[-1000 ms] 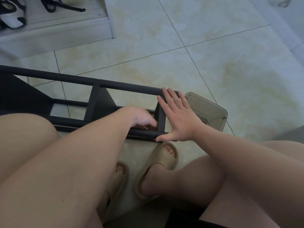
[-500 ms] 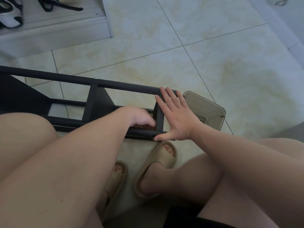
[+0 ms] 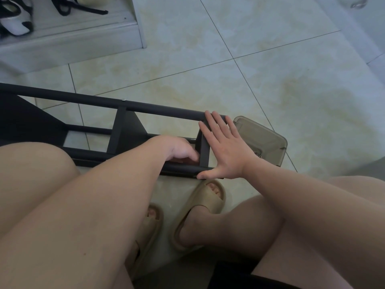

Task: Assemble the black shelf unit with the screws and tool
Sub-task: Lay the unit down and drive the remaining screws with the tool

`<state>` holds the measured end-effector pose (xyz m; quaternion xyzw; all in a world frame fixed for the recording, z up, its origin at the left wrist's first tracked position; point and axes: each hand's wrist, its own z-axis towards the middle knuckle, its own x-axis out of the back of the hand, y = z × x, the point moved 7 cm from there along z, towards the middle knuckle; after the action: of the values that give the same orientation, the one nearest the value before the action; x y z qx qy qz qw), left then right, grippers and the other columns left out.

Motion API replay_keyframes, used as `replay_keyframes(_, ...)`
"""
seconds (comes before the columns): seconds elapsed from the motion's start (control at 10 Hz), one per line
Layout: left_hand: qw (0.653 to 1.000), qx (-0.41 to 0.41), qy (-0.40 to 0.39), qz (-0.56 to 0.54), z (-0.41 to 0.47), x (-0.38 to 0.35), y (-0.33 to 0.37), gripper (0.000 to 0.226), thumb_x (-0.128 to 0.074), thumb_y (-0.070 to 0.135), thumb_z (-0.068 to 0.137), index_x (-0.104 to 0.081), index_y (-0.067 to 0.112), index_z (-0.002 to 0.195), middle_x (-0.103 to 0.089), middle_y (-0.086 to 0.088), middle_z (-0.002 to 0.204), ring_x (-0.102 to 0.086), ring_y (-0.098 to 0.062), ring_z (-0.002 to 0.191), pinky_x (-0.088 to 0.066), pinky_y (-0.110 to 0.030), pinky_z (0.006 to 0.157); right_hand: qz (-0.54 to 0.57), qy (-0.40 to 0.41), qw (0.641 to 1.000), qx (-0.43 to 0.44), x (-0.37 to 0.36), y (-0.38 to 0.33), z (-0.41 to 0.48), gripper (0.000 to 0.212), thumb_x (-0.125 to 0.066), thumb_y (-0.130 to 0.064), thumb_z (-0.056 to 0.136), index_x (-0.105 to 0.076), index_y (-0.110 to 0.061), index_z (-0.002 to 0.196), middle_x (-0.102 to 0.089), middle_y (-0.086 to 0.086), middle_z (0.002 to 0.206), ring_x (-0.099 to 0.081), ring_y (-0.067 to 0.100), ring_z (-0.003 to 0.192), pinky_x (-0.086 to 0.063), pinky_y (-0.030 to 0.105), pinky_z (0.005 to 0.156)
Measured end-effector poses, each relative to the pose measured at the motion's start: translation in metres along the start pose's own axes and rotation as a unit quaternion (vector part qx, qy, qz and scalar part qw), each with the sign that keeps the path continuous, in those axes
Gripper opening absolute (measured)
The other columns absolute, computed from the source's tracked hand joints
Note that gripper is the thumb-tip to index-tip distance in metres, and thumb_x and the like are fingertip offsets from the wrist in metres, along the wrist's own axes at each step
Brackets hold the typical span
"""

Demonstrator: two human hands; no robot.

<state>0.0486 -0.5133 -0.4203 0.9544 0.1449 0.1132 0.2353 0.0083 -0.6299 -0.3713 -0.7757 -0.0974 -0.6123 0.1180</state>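
Observation:
The black shelf unit [image 3: 158, 107] lies on its side on the tiled floor in front of my knees, its rails running left to right. My right hand [image 3: 225, 151] presses flat against the outer side of the end crossbar [image 3: 204, 155]. Its fingers are straight and reach the far rail, and its thumb lies along the near rail. My left hand [image 3: 179, 150] reaches inside the frame, with its fingers curled down against the inner side of that crossbar. Whatever those fingers hold is hidden. I see no loose screw or tool.
A brownish translucent plastic box [image 3: 264, 138] sits on the floor just behind my right hand. My feet in beige slippers [image 3: 206, 203] rest under the frame's near rail. A grey low platform [image 3: 73, 44] with shoes [image 3: 14, 24] stands at the far left.
Both hands stay where they were on the end crossbar. The view has shifted slightly, and my left hand's fingers have moved a little inside the frame.

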Motion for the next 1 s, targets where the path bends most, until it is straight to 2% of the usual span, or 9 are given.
replay_keyframes(0.1, 0.999, -0.002, -0.019, -0.029, -0.0007, -0.0016, -0.0011, 0.017, -0.065, 0.01, 0.088, -0.077, 0.008, 0.099, -0.073, -0.006, 0.086, -0.065, -0.022, 0.081, -0.049, -0.034, 0.085, -0.002, 0.001, 1.0, 0.001, -0.0003, -0.0005, -0.0001, 0.137, -0.033, -0.1, 0.066, -0.003, -0.006, 0.162, 0.014, 0.017, 0.168, 0.018, 0.031, 0.154, 0.008, 0.052, 0.125)
replay_keyframes(0.2, 1.0, 0.002, -0.014, -0.013, 0.0002, -0.0017, -0.0023, 0.012, -0.07, 0.023, 0.086, -0.078, 0.014, 0.084, -0.077, -0.001, 0.084, -0.069, -0.021, 0.083, -0.051, -0.032, 0.083, 0.0, 0.005, 1.0, 0.002, 0.0, -0.001, -0.0007, 0.137, -0.034, -0.099, 0.066, -0.004, -0.005, 0.161, 0.013, 0.018, 0.168, 0.017, 0.032, 0.155, 0.008, 0.052, 0.125)
replay_keyframes(0.3, 1.0, 0.001, -0.003, 0.015, 0.0024, -0.0019, -0.0022, 0.023, -0.07, 0.026, 0.084, -0.076, 0.011, 0.1, -0.076, -0.006, 0.102, -0.069, -0.027, 0.1, -0.05, -0.039, 0.1, 0.002, 0.007, 1.0, 0.002, -0.0004, -0.0015, -0.0012, 0.137, -0.034, -0.099, 0.066, -0.005, -0.005, 0.161, 0.012, 0.018, 0.168, 0.016, 0.032, 0.155, 0.008, 0.052, 0.125)
replay_keyframes(0.4, 1.0, 0.007, 0.0, 0.02, 0.0002, -0.0016, -0.0012, 0.026, -0.07, 0.024, 0.084, -0.074, 0.008, 0.105, -0.072, -0.014, 0.108, -0.063, -0.028, 0.093, -0.047, -0.045, 0.104, 0.002, 0.007, 1.0, 0.001, -0.0006, -0.0013, -0.0008, 0.137, -0.033, -0.1, 0.066, -0.005, -0.005, 0.161, 0.012, 0.018, 0.168, 0.016, 0.032, 0.155, 0.008, 0.052, 0.125)
replay_keyframes(0.5, 1.0, 0.005, -0.005, -0.015, 0.0008, -0.0008, -0.0017, 0.027, -0.066, 0.012, 0.087, -0.072, 0.001, 0.11, -0.074, -0.017, 0.104, -0.064, -0.026, 0.086, -0.05, -0.039, 0.096, 0.002, 0.008, 1.0, 0.001, -0.0004, -0.0008, -0.0006, 0.137, -0.033, -0.1, 0.066, -0.005, -0.006, 0.161, 0.012, 0.018, 0.168, 0.017, 0.031, 0.155, 0.008, 0.051, 0.125)
replay_keyframes(0.6, 0.999, 0.002, -0.028, -0.023, -0.0001, -0.0048, -0.0008, 0.012, -0.064, 0.01, 0.09, -0.074, 0.008, 0.096, -0.073, -0.003, 0.081, -0.066, -0.016, 0.073, -0.05, -0.026, 0.073, 0.003, 0.009, 1.0, 0.002, -0.0003, -0.0012, -0.001, 0.137, -0.033, -0.099, 0.066, -0.006, -0.005, 0.161, 0.012, 0.018, 0.168, 0.016, 0.032, 0.155, 0.007, 0.052, 0.125)
replay_keyframes(0.7, 1.0, 0.002, -0.007, -0.006, -0.0003, -0.0026, -0.0016, 0.018, -0.07, 0.021, 0.087, -0.075, 0.007, 0.098, -0.076, -0.006, 0.093, -0.069, -0.025, 0.089, -0.053, -0.035, 0.09, 0.005, 0.012, 1.0, 0.003, 0.0, -0.002, -0.0018, 0.137, -0.034, -0.099, 0.066, -0.006, -0.005, 0.161, 0.011, 0.019, 0.168, 0.016, 0.033, 0.155, 0.006, 0.053, 0.125)
replay_keyframes(0.8, 1.0, 0.005, -0.004, 0.01, -0.0002, -0.0028, -0.0018, 0.03, -0.068, 0.02, 0.085, -0.073, 0.003, 0.109, -0.073, -0.014, 0.107, -0.067, -0.033, 0.098, -0.049, -0.039, 0.099, 0.005, 0.013, 1.0, 0.003, -0.0001, -0.0019, -0.0019, 0.137, -0.034, -0.099, 0.066, -0.006, -0.005, 0.161, 0.011, 0.019, 0.168, 0.015, 0.033, 0.155, 0.006, 0.053, 0.125)
replay_keyframes(1.0, 0.999, 0.004, -0.013, -0.029, -0.0008, -0.0009, -0.0019, 0.02, -0.064, 0.008, 0.089, -0.074, 0.003, 0.105, -0.073, -0.008, 0.091, -0.066, -0.021, 0.08, -0.052, -0.033, 0.085, 0.002, 0.013, 1.0, 0.002, -0.0009, -0.0015, -0.001, 0.138, -0.032, -0.1, 0.065, -0.007, -0.005, 0.161, 0.01, 0.018, 0.168, 0.015, 0.032, 0.155, 0.006, 0.052, 0.125)
